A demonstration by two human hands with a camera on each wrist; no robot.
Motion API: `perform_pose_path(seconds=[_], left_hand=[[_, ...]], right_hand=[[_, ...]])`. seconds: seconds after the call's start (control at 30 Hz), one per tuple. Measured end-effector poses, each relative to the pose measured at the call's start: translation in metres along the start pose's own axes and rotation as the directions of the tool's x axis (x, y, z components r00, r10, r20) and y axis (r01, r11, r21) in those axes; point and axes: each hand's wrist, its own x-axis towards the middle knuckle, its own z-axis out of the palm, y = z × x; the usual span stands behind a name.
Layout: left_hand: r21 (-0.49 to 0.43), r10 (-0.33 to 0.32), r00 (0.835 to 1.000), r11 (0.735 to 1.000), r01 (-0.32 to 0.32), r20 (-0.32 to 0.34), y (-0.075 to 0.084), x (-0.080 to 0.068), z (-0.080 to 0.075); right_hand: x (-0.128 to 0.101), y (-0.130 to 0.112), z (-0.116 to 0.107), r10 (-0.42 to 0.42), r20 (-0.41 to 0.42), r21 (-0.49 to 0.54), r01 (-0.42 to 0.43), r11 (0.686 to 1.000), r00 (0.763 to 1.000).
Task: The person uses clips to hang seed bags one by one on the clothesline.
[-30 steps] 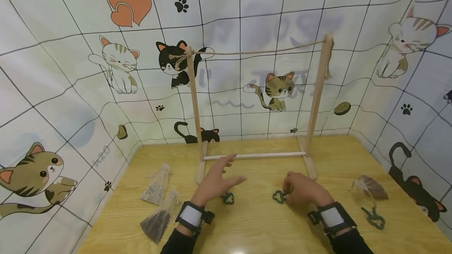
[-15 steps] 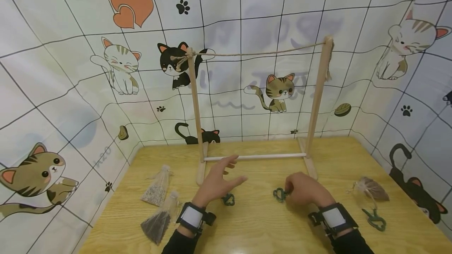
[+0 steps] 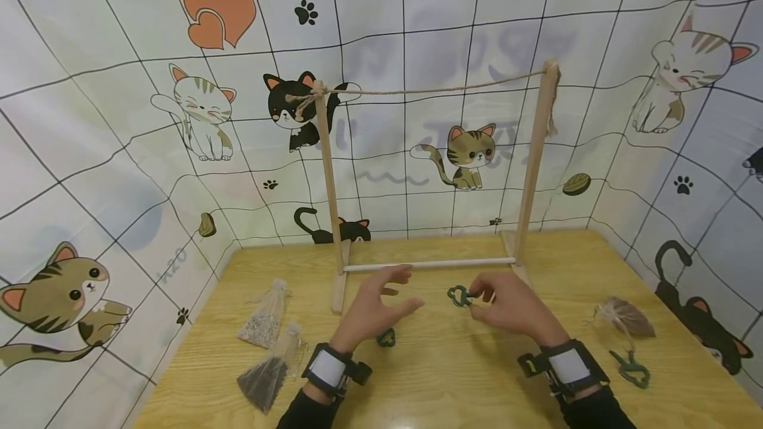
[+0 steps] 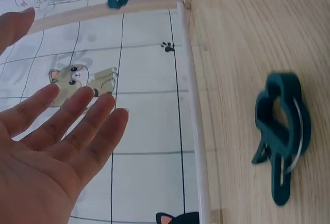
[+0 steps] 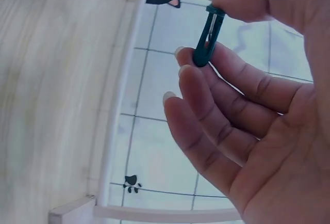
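My right hand point(image 3: 512, 304) pinches a dark green spring clip point(image 3: 459, 296) between thumb and fingers, held up over the wooden table. The right wrist view shows the same clip point(image 5: 210, 30) end-on, with the thumb on one side and fingertips on the other. My left hand point(image 3: 375, 306) hovers with fingers spread and relaxed, holding nothing. Below it on the table lies a second green clip point(image 3: 386, 337), partly hidden by the hand in the head view. That clip point(image 4: 282, 131) shows whole in the left wrist view, its loop and wire spring visible.
A wooden frame point(image 3: 330, 177) stands behind the hands, with twine point(image 3: 417, 91) strung across its top and a white rod point(image 3: 441, 263) low down. Two mesh bags point(image 3: 262, 323) lie at left. At right are another mesh bag point(image 3: 628, 318) and a green clip point(image 3: 632, 369).
My right hand has lifted the clip off the table, up and slightly left. My left hand has shifted a little to the right, still relaxed.
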Motion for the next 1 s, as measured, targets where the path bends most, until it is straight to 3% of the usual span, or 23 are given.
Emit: perform_pose_path(seconds=[0.17, 0.37, 0.7, 1.0], left_hand=[[-0.075, 0.048, 0.999, 0.996, -0.047, 0.008, 0.005, 0.001, 0.006], [-0.084, 0.109, 0.994, 0.991, -0.107, 0.022, 0.01, 0.001, 0.016], [-0.09, 0.137, 0.99, 0.987, -0.136, 0.01, 0.02, -0.002, 0.023], [-0.032, 0.161, 0.987, 0.987, -0.16, 0.026, 0.027, -0.003, 0.022]], right_hand=[[-0.002, -0.013, -0.004, -0.071, -0.058, 0.02, 0.072, 0.997, 0.996], [-0.005, -0.03, -0.008, -0.179, -0.122, 0.036, 0.185, 0.982, 0.976], [-0.009, -0.049, -0.008, -0.301, -0.146, -0.003, 0.304, 0.953, 0.942], [-0.012, -0.056, -0.01, -0.306, -0.121, -0.061, 0.3, 0.952, 0.944]])
